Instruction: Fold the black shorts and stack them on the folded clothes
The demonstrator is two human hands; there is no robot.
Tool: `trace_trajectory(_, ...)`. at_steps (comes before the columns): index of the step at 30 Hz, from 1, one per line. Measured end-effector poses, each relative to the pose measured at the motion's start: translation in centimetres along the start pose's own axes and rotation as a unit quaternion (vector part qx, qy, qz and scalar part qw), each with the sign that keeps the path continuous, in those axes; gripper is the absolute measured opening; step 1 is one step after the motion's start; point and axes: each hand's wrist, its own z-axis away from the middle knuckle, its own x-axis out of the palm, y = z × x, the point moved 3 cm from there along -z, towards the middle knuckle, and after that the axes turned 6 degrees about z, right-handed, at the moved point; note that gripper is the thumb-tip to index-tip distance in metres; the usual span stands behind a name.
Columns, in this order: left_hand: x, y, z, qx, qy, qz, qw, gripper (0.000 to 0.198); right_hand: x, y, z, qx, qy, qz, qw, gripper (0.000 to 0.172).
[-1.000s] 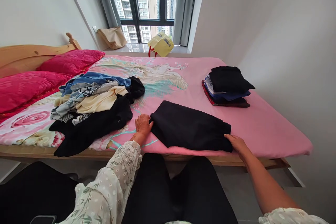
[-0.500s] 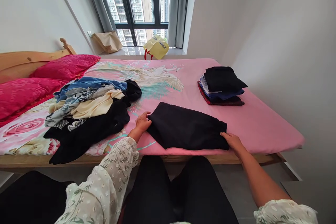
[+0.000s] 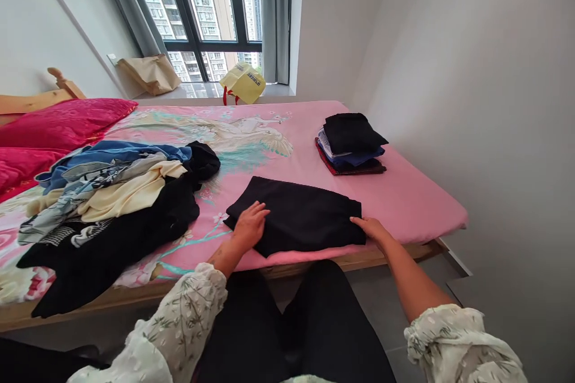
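Note:
A folded black garment (image 3: 305,215) lies flat near the front edge of the bed. My left hand (image 3: 250,226) rests on its left part, fingers apart and pointing forward. At the garment's right end, my right hand (image 3: 371,228) pinches the edge between thumb and fingers. A stack of folded clothes (image 3: 353,134) sits farther back to the right, with a black piece on top. On the left is a loose heap of clothes (image 3: 130,191) in blue, grey, cream and black.
Red pillows (image 3: 67,122) lie at the far left of the pink bed sheet (image 3: 413,203). A brown paper bag (image 3: 150,73) and a yellow bag (image 3: 244,82) stand by the window. A wall rises on the right.
My left hand has moved from the garment's left edge onto its top. My right hand stays at the right end. The view has turned to the right, so everything appears farther left.

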Motion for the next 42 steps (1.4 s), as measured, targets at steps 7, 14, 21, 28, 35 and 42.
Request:
trace_trajectory(7, 5.7, 7.9, 2.7, 0.079, -0.091, -0.003, 0.993, 0.076, 0.1, -0.7, 1.7, 0.035, -0.002, -0.101, 0.994, 0.022)
trace_trajectory(14, 5.0, 7.2, 5.1, 0.064, -0.051, -0.012, 0.997, 0.068, 0.4, -2.5, 4.3, 0.055, -0.035, -0.205, 0.977, 0.029)
trace_trajectory(21, -2.1, -4.8, 7.7, -0.185, 0.157, -0.101, 0.965, 0.051, 1.0, -5.0, 6.0, 0.052, -0.069, -0.205, 0.975, 0.035)
trace_trajectory(28, -1.8, -11.7, 11.2, -0.275, 0.135, -0.144, 0.941, 0.053, 6.9, -14.2, 7.0, -0.021, -0.037, -0.114, 0.993, 0.069)
trace_trajectory(35, -0.8, -12.0, 11.8, -0.259, 0.153, -0.14, 0.943, 0.05, 21.2, -19.9, 6.1, -0.073, -0.08, 0.013, 0.994, 0.082)
trace_trajectory(42, -0.1, -12.6, 12.1, -0.253, 0.167, -0.126, 0.945, 0.051, 26.3, -19.3, 5.7, -0.125, -0.108, 0.048, 0.985, 0.065)
